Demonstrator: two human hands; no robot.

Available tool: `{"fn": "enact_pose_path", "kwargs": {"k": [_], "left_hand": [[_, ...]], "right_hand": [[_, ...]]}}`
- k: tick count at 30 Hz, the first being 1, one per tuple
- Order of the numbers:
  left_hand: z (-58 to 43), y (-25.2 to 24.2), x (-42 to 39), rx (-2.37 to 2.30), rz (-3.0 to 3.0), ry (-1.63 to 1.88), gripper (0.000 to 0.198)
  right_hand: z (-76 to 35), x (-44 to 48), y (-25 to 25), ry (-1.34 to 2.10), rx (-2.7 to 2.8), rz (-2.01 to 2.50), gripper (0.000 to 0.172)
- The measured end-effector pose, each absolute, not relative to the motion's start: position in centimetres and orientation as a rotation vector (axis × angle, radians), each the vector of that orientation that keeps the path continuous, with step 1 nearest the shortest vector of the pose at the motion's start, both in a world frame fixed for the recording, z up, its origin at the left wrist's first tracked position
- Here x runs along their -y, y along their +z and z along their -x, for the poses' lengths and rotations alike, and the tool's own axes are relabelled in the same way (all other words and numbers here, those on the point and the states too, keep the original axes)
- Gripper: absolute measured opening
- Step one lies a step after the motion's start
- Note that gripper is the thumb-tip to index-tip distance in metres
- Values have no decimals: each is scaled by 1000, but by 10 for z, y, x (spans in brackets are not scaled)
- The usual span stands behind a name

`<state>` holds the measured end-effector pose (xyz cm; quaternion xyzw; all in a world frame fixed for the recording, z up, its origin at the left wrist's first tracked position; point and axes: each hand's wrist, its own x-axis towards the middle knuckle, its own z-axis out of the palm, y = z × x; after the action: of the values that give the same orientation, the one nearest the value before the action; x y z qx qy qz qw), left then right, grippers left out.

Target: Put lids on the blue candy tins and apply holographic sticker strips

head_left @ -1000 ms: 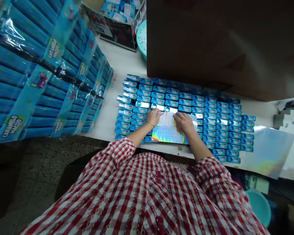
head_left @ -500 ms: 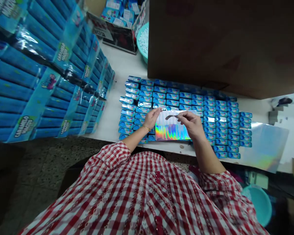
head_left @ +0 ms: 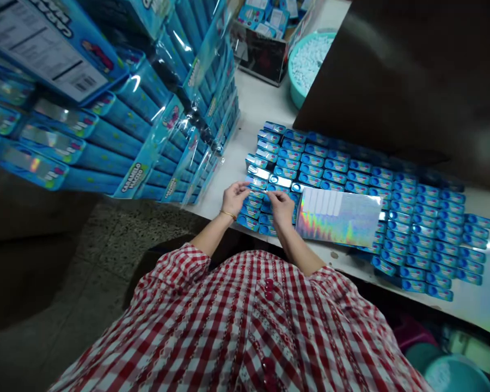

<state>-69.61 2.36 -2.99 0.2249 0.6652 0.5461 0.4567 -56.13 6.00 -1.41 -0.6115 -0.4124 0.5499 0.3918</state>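
Rows of small blue packs point(head_left: 322, 169) stand close together on the white table. Above the leftmost columns, a thin strip point(head_left: 258, 191) is stretched between my two hands. My left hand point(head_left: 234, 198) pinches its left end, and my right hand point(head_left: 282, 208) pinches the other end. Whether the strip touches the pack beneath is not clear. To the right of my right hand, a shiny rainbow sticker sheet point(head_left: 355, 220) lies over some packs, with pale strips at its upper left.
Plastic-wrapped stacks of blue boxes point(head_left: 147, 125) rise at the left. Behind stand a carton of blue packets point(head_left: 261, 54) and a turquoise basin point(head_left: 297, 90) of white pieces. A large dark brown panel point(head_left: 412, 81) overhangs the back right. Another basin point(head_left: 459, 375) sits below the table.
My right hand has moved left, off the sticker sheet, bringing the strip over the leftmost packs. My left hand now pinches the strip too. The camera view has shifted and tilted.
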Motion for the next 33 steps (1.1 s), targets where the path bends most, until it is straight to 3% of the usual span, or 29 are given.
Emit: {"fn": "enact_pose_path", "kwargs": {"k": [16,28,33], "left_hand": [[748,-65,-28,-1921,-920,1054,26],[743,-93,-42,-1852,-820,1037,23],[741,-91,-37,-1977,-947,932,19]], "right_hand": [[607,-43,-45,1059,1345,1837,22],[604,-51,-45,681,1953,2035,22],[585,-49,-36,499,2545,1751,33]]}}
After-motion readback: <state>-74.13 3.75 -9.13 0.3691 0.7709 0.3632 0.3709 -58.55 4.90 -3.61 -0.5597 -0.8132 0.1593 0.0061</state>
